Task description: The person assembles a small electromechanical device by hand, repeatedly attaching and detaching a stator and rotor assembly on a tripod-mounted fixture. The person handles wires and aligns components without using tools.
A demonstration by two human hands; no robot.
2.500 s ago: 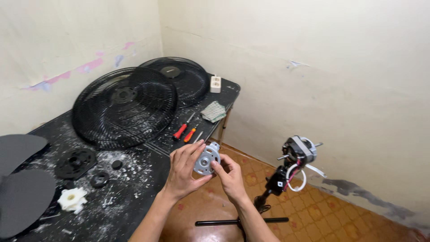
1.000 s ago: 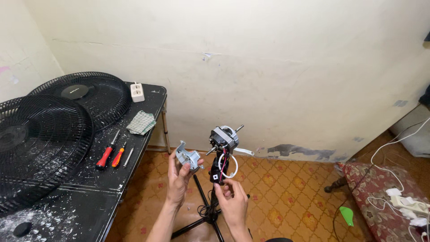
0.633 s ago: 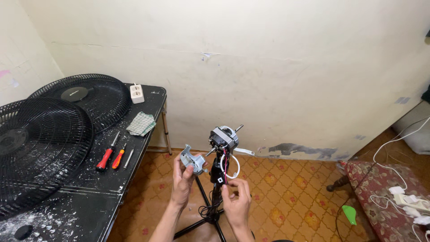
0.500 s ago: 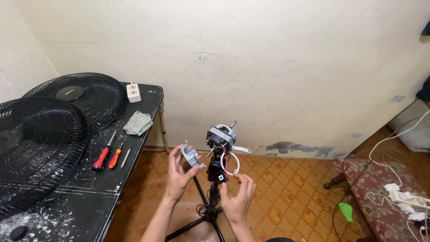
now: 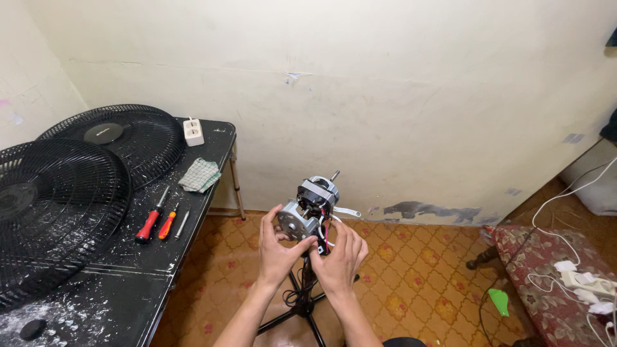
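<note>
Change since the earlier frames: the grey gearbox housing (image 5: 293,223), formerly held clear at the left of the fan motor (image 5: 317,193), now sits against the motor's rear, and both hands have closed in on it. Head view, item by item: left hand (image 5: 276,250), fingers curled round the housing, gripping it; right hand (image 5: 339,260), fingers closed about the red, black and white wires (image 5: 324,235) just beneath the motor. Motor mounted atop a black tripod stand (image 5: 302,302), shaft pointing toward the wall. Step in hand, as judged: seating the housing on the motor. Next move calls for aligning it squarely and keeping the wires unpinched. On the black table (image 5: 128,283): two fan grilles (image 5: 64,193), red and orange screwdrivers (image 5: 157,222), checked cloth (image 5: 199,175), white socket block (image 5: 193,132).
</note>
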